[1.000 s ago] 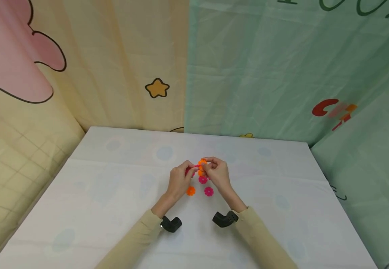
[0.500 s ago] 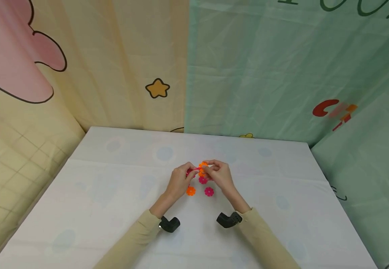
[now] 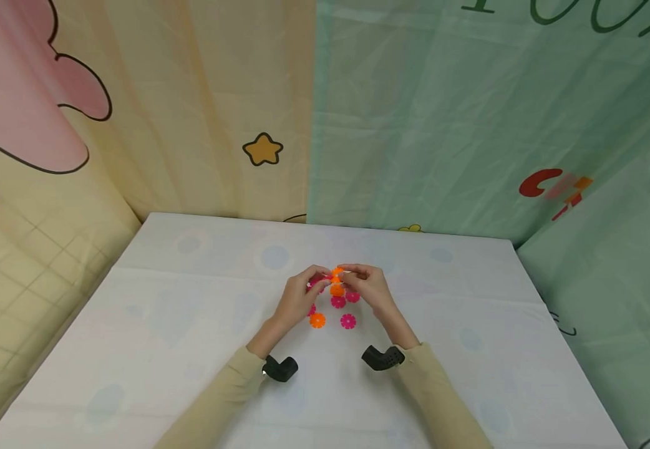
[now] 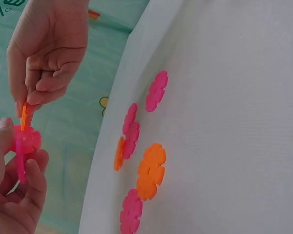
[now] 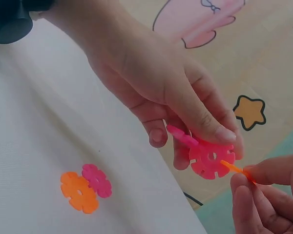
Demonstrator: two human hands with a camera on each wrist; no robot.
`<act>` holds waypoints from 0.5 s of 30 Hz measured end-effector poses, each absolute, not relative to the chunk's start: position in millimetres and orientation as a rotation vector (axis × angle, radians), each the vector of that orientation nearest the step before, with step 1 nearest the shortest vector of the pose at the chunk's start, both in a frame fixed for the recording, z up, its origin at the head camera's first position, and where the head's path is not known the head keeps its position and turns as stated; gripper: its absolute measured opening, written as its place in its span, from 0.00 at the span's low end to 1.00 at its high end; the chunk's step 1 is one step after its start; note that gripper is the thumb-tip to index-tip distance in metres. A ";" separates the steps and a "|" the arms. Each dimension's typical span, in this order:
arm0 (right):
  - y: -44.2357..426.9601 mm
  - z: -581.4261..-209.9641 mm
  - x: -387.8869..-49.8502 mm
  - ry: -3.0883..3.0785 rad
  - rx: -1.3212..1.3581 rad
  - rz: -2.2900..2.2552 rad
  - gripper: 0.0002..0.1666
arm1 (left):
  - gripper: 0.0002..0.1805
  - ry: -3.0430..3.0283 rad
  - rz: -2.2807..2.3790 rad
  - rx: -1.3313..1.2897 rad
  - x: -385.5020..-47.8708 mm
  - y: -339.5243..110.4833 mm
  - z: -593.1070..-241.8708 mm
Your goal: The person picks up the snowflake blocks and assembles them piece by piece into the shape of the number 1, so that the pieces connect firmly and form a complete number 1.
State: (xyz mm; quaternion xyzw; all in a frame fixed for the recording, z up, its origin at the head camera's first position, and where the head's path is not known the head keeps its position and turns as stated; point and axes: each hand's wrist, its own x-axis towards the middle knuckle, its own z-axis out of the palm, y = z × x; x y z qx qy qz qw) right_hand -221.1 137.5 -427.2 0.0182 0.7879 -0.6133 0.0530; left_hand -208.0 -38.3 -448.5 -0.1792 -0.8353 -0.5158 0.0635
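Note:
Above the table, my left hand (image 3: 294,298) pinches a pink notched disc (image 5: 212,160) between thumb and fingers. A second pink disc (image 5: 181,135) stands crosswise to it, apparently slotted on. My right hand (image 3: 370,290) pinches an orange notched disc (image 5: 233,167), seen edge-on in both wrist views. Its rim meets the edge of the pink disc; whether it sits in a notch I cannot tell. Fingers cover part of each held disc.
Loose flat discs lie on the white table (image 3: 190,349) below the hands: an orange disc (image 4: 151,171), a pink disc (image 4: 157,91) and several others. Patterned curtains (image 3: 392,125) hang behind the table. Black wrist cameras (image 3: 383,358) sit on both wrists.
Both hands have shifted slightly while staying close together with the discs. More of the loose discs beneath them now shows. The discs lying on the table have not visibly moved.

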 end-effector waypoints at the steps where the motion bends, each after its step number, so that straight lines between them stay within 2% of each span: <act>1: 136.6 -427.0 -221.3 2.394 0.070 -1.879 0.17 | 0.15 -2.522 -1.551 -0.553 -208.8 -38.2 -448.7; 6: 134.1 -427.7 -221.2 2.376 0.080 -1.927 0.16 | 0.21 -2.524 -1.490 -0.553 -211.1 -36.4 -449.9; 15: 135.9 -425.7 -216.4 2.395 -0.020 -1.831 0.17 | 0.16 -2.519 -1.382 -0.425 -210.5 -39.0 -453.4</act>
